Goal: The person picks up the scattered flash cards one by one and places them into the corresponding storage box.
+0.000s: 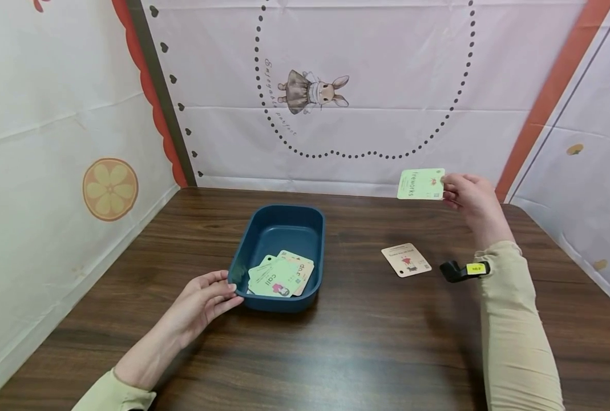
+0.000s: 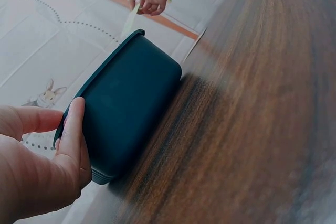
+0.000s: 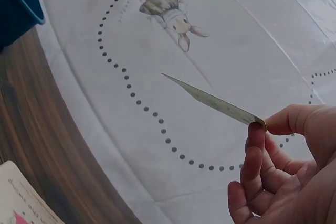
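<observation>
A green flashcard reading "fireworks" is pinched at its edge by my right hand, raised above the table's far right. In the right wrist view that card appears nearly edge-on between thumb and fingers. My left hand grips the near left corner of a blue plastic bin, thumb and fingers on its rim. The left wrist view shows the fingers against the bin's outer wall. Several cards lie piled in the bin's near end, a green "call" card on top.
A pale card with a small picture lies on the brown wooden table, right of the bin and below the raised right hand. White printed cloth hangs behind the table and along both sides.
</observation>
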`<act>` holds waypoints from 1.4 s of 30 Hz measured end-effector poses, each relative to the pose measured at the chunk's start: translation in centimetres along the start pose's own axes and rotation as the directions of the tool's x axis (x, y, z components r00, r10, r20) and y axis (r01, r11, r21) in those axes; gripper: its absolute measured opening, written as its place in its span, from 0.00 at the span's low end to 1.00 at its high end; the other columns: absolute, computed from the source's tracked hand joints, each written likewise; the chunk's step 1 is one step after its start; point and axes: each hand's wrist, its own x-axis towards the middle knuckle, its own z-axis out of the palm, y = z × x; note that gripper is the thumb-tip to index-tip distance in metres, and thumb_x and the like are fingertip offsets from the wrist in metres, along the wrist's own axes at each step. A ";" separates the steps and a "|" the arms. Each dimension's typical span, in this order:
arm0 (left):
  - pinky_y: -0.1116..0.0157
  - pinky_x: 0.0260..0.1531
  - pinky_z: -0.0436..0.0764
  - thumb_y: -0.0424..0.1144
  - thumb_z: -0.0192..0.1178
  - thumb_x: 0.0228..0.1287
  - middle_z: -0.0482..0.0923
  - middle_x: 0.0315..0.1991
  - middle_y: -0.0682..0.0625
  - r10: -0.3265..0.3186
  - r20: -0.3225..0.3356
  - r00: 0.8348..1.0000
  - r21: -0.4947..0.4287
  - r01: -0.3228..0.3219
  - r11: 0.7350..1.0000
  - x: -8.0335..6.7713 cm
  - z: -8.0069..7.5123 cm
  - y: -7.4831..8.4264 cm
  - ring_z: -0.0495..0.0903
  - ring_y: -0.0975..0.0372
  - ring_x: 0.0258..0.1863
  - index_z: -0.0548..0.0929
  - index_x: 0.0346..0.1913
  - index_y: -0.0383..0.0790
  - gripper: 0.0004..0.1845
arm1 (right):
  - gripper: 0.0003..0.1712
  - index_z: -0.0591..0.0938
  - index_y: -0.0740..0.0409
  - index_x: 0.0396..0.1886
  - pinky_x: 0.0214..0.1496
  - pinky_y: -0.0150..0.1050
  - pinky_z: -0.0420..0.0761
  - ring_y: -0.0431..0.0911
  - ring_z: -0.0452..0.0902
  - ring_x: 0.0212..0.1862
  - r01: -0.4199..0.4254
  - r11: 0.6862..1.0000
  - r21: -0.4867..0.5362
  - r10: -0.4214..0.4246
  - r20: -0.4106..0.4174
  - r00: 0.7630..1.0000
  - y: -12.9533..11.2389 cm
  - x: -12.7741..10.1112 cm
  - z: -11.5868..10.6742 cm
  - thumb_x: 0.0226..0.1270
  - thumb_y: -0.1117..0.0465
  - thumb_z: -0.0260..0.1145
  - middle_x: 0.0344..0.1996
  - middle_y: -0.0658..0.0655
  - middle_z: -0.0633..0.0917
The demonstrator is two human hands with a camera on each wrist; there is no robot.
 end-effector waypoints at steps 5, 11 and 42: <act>0.69 0.52 0.86 0.30 0.53 0.69 0.74 0.43 0.49 -0.002 0.003 1.000 -0.001 0.002 1.000 0.0 0.0 0.0 0.81 0.66 0.39 0.60 0.60 0.31 0.21 | 0.09 0.81 0.51 0.29 0.28 0.25 0.78 0.34 0.73 0.26 0.004 1.000 0.022 -0.005 0.015 1.000 -0.3 -0.2 0.9 0.71 0.62 0.59 0.21 0.44 0.79; 0.69 0.52 0.86 0.30 0.54 0.69 0.74 0.43 0.49 0.002 0.007 1.000 0.001 -0.002 1.000 0.0 0.1 0.1 0.81 0.66 0.39 0.60 0.60 0.31 0.21 | 0.07 0.81 0.52 0.30 0.29 0.26 0.79 0.36 0.73 0.26 -0.003 0.997 0.073 0.002 0.012 1.000 -0.7 -0.3 1.6 0.70 0.62 0.61 0.21 0.45 0.79; 0.69 0.52 0.86 0.30 0.54 0.70 0.74 0.43 0.49 -0.003 0.011 1.000 0.003 0.003 1.000 0.1 -0.1 0.0 0.81 0.66 0.40 0.59 0.61 0.30 0.22 | 0.12 0.83 0.52 0.32 0.37 0.29 0.76 0.37 0.76 0.29 -0.151 0.975 0.166 0.106 0.250 0.962 -2.1 -0.1 8.0 0.75 0.62 0.56 0.23 0.46 0.84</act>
